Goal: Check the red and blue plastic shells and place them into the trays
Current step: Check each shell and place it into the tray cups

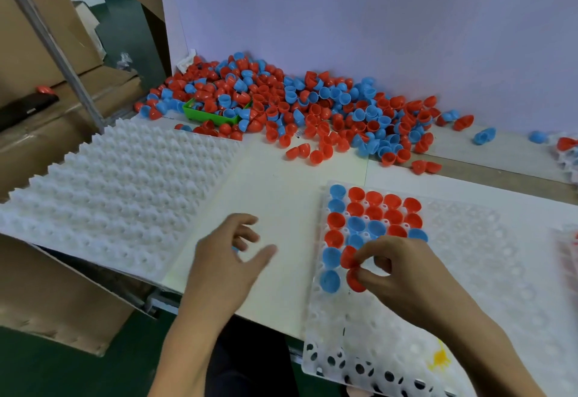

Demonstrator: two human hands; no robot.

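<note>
The right hand (397, 268) pinches two red shells (352, 267) over the clear tray (469, 271); the left hand (228, 259) hovers loosely spread above the counter (281, 184). Seating both together risks one tipping or missing its socket.

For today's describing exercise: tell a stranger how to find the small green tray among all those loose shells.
Start at the pale back wall, where a heap of red and blue shells lies on the table. At its left end, behind the white bumpy tray, sits the green tray. It is the only green thing there, a shallow box half buried in shells.
</note>
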